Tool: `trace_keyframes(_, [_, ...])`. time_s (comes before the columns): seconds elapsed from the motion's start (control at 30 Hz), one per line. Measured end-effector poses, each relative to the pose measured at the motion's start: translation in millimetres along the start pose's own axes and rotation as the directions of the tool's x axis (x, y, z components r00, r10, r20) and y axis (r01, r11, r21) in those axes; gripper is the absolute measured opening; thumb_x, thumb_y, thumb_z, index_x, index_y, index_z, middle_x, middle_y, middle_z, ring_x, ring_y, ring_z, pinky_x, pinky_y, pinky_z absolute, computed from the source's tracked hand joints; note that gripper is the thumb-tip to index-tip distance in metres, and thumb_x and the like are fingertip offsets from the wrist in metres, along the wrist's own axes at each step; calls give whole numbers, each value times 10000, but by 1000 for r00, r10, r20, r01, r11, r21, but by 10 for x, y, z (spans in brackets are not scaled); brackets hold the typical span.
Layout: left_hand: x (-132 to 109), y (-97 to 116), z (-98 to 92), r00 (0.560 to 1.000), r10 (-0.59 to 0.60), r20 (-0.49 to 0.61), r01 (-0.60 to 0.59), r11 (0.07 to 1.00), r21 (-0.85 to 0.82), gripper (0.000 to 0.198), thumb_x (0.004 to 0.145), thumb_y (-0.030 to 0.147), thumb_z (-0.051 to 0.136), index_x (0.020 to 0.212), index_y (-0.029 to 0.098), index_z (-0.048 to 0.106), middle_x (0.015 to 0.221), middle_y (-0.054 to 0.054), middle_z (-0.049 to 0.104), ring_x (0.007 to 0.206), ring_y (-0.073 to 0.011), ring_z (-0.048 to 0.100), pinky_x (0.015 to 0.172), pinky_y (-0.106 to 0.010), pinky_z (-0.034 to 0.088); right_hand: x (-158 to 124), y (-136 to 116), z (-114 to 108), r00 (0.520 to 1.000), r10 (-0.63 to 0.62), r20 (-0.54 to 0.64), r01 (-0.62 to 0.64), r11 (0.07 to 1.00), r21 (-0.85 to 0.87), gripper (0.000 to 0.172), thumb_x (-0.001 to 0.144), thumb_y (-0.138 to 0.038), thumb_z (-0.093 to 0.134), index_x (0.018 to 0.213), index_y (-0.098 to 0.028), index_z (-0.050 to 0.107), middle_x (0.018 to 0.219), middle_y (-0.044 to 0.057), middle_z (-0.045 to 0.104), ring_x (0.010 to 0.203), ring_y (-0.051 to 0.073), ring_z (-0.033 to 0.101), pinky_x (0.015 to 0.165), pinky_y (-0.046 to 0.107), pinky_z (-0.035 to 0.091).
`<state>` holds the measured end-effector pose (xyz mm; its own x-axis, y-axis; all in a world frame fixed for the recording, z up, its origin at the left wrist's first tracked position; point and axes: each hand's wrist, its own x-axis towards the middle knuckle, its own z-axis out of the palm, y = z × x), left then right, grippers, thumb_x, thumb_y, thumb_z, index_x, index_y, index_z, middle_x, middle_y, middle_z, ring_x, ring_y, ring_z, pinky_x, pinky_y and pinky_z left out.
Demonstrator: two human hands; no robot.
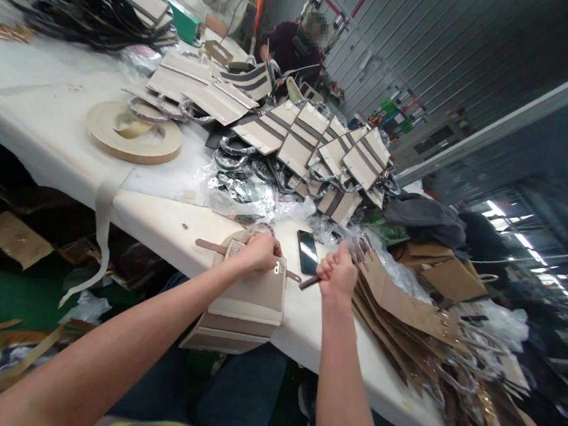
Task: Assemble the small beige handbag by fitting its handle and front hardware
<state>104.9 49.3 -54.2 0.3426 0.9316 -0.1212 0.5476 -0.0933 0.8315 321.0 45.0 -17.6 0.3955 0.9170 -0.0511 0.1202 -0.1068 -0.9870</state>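
Observation:
My left hand (263,251) is closed at the top of a beige bag panel (250,297), which hangs over the table's front edge above my lap. A small metal fitting (277,266) shows on the panel beside my fingers. A brown strap (210,246) with holes sticks out on the panel's left, and a similar strap end (294,276) on its right. Just right of that, my right hand (338,272) is in a fist around a short dark bar (310,282); its kind is unclear. A wrapped ring-shaped handle (262,228) shows behind my left hand.
A phone (307,252) lies between my hands. Brown bag pieces (396,304) are stacked at the right. Beige panels (292,130) with wrapped handles are piled behind. A tape roll (133,133) sits at the left, its end hanging down. Two people work across the table (39,95).

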Motion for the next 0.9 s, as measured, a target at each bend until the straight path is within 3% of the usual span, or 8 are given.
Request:
trace_keyframes(0.1, [22, -15, 17, 1000, 6, -15, -6, 1000, -2, 412, 705, 1, 760, 1043, 172, 921, 999, -109, 886, 903, -243, 789, 833, -273, 594, 195, 135, -554, 987, 160, 1, -150, 925, -349, 725, 912, -888, 657, 683, -292, 312, 505, -129, 285, 394, 73, 253, 340, 214, 271])
trace_keyframes(0.2, [37, -24, 30, 1000, 21, -23, -21, 1000, 7, 394, 718, 11, 750, 1035, 166, 923, 985, -114, 885, 896, -245, 790, 834, -277, 597, 297, 306, -863, 984, 156, -81, -176, 847, -502, 634, 874, -812, 759, 696, -281, 463, 478, -58, 441, 452, 167, 505, 441, 288, 467])
trace_keyframes(0.3, [38, -36, 32, 999, 44, -20, -44, 999, 27, 422, 720, 3, 740, 1062, 171, 922, 994, -108, 886, 901, -239, 793, 839, -272, 599, 380, 437, -980, 982, 88, -169, -178, 732, -657, 510, 884, -698, 772, 719, -241, 617, 626, 127, 675, 837, 348, 771, 761, 407, 621])
trace_keyframes(0.43, [-5, -38, 40, 996, 86, -22, -84, 994, 69, 421, 753, 24, 756, 1109, 180, 917, 1027, -106, 878, 944, -244, 792, 886, -281, 604, 386, 616, -1036, 977, -43, -208, -144, 585, -798, 491, 943, -633, 662, 876, -159, 774, 1130, 299, 777, 1268, 446, 701, 1100, 507, 527])
trace_keyframes(0.53, [-79, -17, 63, 990, 127, -58, -120, 987, 112, 385, 820, 58, 748, 1148, 176, 911, 1124, -140, 849, 1067, -279, 774, 1004, -332, 592, 262, 728, -1012, 970, -155, -186, -77, 532, -843, 548, 968, -601, 624, 1162, -115, 787, 1350, 305, 697, 1296, 436, 655, 1114, 533, 500])
trace_keyframes(0.67, [-235, 19, 59, 979, 179, -96, -163, 975, 153, 385, 871, 54, 705, 1190, 164, 890, 1272, -171, 783, 1228, -319, 724, 1155, -403, 540, -58, 716, -801, 939, -326, -113, 74, 508, -858, 539, 995, -499, 645, 1367, -116, 712, 1407, 275, 647, 1342, 406, 585, 1154, 528, 459])
trace_keyframes(0.8, [-543, 38, -36, 929, 325, -178, -310, 944, 111, 420, 875, 15, 692, 1238, 170, 836, 1380, -142, 744, 1293, -299, 708, 1208, -423, 530, -540, 607, -401, 851, -470, 236, 508, 619, -599, 403, 1067, -477, 632, 1335, -188, 718, 1277, 156, 700, 971, 256, 667, 995, 436, 567])
trace_keyframes(0.9, [-879, -23, -124, 843, 426, -330, -417, 903, 99, 388, 942, 45, 661, 1274, 192, 797, 1393, -125, 729, 1320, -288, 696, 1221, -469, 536, -827, 595, -140, 787, -434, 438, 605, 682, -411, 385, 1073, -449, 656, 1400, -254, 707, 1339, 118, 665, 972, 235, 687, 955, 415, 607])
